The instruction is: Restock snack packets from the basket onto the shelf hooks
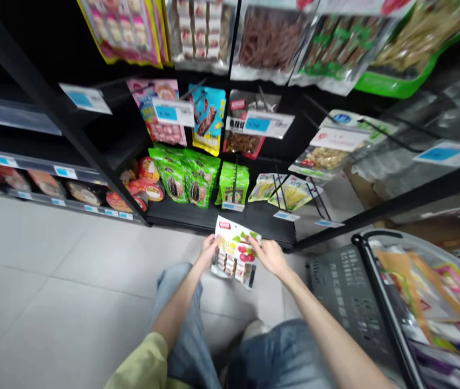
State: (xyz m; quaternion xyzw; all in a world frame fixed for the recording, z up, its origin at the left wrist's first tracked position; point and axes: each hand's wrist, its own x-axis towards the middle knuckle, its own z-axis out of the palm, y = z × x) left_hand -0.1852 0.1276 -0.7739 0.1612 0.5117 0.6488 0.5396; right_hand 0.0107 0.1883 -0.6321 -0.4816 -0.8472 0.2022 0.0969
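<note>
I hold a white snack packet (236, 253) printed with red fruit in front of my knees. My left hand (208, 249) grips its left edge with closed fingers. My right hand (269, 256) pinches its right edge. The packet is tilted and sits just below the lowest black shelf (254, 219). Green seed bags (185, 175) and yellow-green packets (290, 192) stand on that shelf right behind the packet.
A grey shopping basket (347, 292) with several snack packets stands on the floor at my right. Hanging bags with blue price tags (268, 124) fill the rack above. Round tubs (144, 183) sit at the left. Pale floor tiles (52, 281) spread left.
</note>
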